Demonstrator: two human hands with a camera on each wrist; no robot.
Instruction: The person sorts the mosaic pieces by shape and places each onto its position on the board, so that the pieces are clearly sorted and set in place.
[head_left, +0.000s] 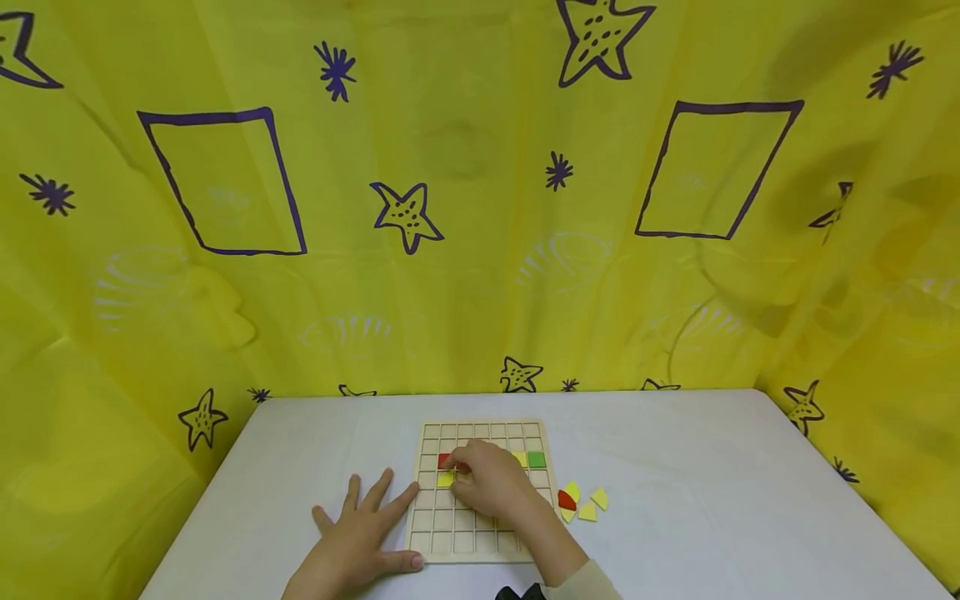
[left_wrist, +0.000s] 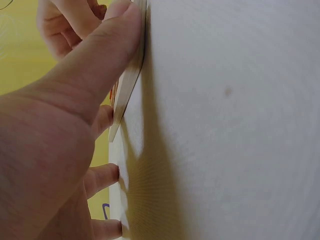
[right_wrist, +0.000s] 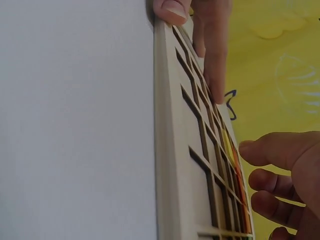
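Note:
A pale wooden grid board [head_left: 442,521] lies on the white table. My left hand [head_left: 356,533] rests at its left side with fingers spread, the thumb [left_wrist: 122,25] on the board's near corner and the index fingertip at its left edge. Over the upper part of the board is my right hand [head_left: 491,479], fingers bent, its fingertips right by a red tile [head_left: 443,460] and a yellow tile [head_left: 445,480]. I cannot tell whether it pinches a piece. To the right of this hand, another yellow tile [head_left: 521,458] and a green tile [head_left: 536,460] sit in the same row.
Right of the board several loose pieces with a curved side lie on the table, among them a red piece [head_left: 567,500] and a yellow piece [head_left: 599,498]. A yellow curtain [head_left: 465,292] with drawn stars hangs behind the table [head_left: 690,500] and along its sides.

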